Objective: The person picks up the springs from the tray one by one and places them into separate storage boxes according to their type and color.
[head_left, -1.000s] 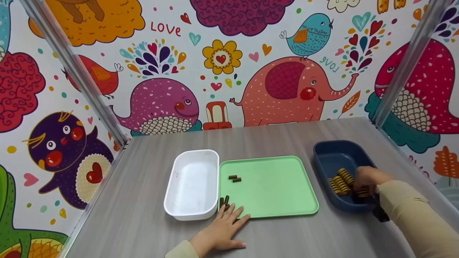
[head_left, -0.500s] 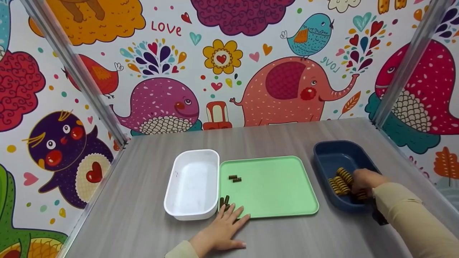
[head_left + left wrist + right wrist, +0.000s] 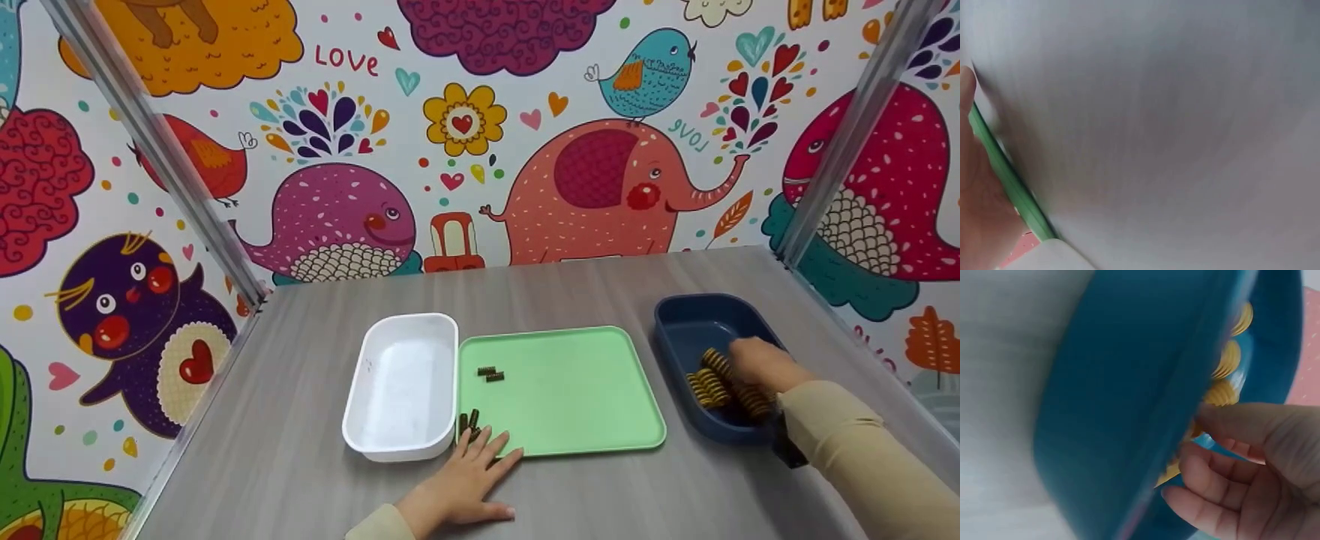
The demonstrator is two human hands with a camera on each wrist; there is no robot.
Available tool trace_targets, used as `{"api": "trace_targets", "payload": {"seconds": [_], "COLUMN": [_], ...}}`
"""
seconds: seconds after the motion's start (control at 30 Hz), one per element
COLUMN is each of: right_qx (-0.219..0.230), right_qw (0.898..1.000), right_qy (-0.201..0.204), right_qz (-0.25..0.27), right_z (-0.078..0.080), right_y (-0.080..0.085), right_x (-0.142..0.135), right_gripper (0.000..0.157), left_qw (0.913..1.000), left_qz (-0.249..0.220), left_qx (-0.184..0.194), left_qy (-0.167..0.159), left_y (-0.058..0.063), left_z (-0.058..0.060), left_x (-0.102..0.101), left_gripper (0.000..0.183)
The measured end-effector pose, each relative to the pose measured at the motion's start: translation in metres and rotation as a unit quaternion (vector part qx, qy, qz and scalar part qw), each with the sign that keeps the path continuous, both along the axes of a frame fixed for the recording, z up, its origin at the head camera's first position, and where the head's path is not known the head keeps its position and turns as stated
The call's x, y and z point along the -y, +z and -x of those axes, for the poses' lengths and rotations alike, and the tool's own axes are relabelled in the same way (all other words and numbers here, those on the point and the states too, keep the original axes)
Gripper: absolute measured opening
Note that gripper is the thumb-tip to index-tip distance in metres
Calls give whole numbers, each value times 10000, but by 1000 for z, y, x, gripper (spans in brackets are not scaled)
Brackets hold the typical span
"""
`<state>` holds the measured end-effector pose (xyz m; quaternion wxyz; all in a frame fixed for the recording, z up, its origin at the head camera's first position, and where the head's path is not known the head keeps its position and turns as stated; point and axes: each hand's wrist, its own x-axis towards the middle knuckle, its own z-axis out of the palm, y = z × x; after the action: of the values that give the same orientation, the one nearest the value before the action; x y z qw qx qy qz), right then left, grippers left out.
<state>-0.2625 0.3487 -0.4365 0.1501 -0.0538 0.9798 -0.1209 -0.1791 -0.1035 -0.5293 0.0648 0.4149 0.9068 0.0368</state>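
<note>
In the head view, my left hand (image 3: 469, 480) lies with spread fingers over the near left corner of a green tray (image 3: 562, 397), its thumb on the table. Small dark brown ridged cylinders (image 3: 469, 420) are by its fingertips. A pair of similar brown cylinders (image 3: 491, 373) lies farther up the tray. My right hand (image 3: 765, 364) reaches into a navy blue tub (image 3: 694, 311) holding several yellow-and-dark ridged rolls (image 3: 709, 386). The right wrist view has that hand's thumb and curled fingers (image 3: 1202, 467) pinching a yellow ridged roll (image 3: 1192, 431), mostly hidden by the tub's wall.
A white tub (image 3: 405, 382) stands against the tray's left side. All sit on a grey wood-grain table (image 3: 300, 390). Printed wall panels (image 3: 465, 187) and metal posts (image 3: 855, 127) bound the table at the back and sides.
My right hand has shifted slightly up and left inside the navy tub, exposing more ridged rolls below it. My left hand, the tray and the white tub have stayed in place.
</note>
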Motion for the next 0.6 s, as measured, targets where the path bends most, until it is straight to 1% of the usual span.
{"api": "trace_targets", "payload": {"seconds": [0.03,0.07,0.1,0.17,0.23,0.3,0.4,0.53,0.6], "right_qx": [-278,-570,-870,-1450,-1898,-2244,-2611,-2951,-3030], "right_qw": [9996,9983,9961,9890,9808,9724,9610,9439,9366], "right_qy": [48,86,114,127,152,222,449,1051,1381], "right_qz": [-2,25,68,247,417,595,797,1044,1090], "right_z": [0,0,0,-3,-7,-13,-22,-35,-41], "right_y": [3,7,10,15,17,16,8,-12,-24], "right_x": [5,11,17,32,46,59,73,86,90], "right_gripper": [3,6,10,18,23,25,27,32,36], "left_qw": [10000,10000,9999,9999,9997,9996,9997,9997,9997], "left_qz": [3,9,80,126,173,194,195,194,200], "left_qx": [-2,4,-84,-116,-164,-180,-135,-122,-158], "left_qy": [-3,3,3,23,37,47,55,44,34], "left_y": [0,1,2,3,4,5,7,8,8], "left_z": [0,1,1,0,0,-1,-3,-3,-2], "left_x": [0,0,-1,-1,-1,-2,-2,-2,-2], "left_gripper": [78,77,77,78,78,78,78,78,77]}}
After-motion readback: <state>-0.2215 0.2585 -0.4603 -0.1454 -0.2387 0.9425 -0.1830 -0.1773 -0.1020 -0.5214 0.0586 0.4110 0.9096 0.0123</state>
